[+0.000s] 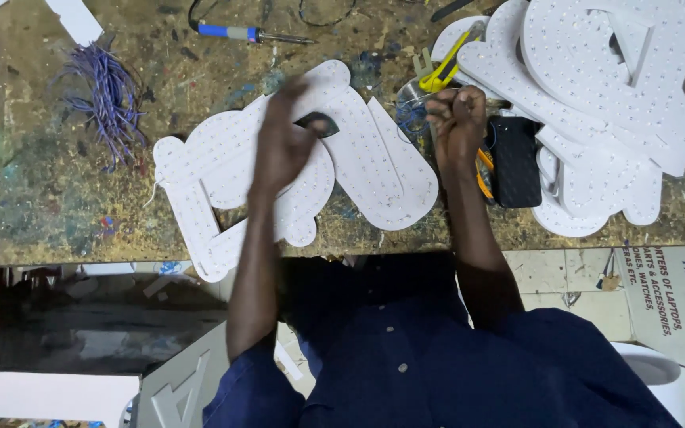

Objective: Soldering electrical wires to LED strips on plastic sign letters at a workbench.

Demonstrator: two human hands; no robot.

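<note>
My left hand [283, 147] is blurred with motion, fingers apart, above a white letter-shaped board [374, 158] dotted with small holes that lies flat on the stained workbench [33, 198]. My right hand [457, 119] is closed in a fist just right of that board, next to a small tangle of blue wire [412, 117]. I cannot make out anything inside the fist. Both forearms reach up from my dark blue shirt at the bottom.
A stack of more white dotted letters [596, 87] fills the top right. A black phone-like slab [514, 162] lies by my right wrist, yellow-handled pliers [447, 67] above it. A blue-handled soldering iron [235, 32] and purple wire bundle [109, 95] lie top left.
</note>
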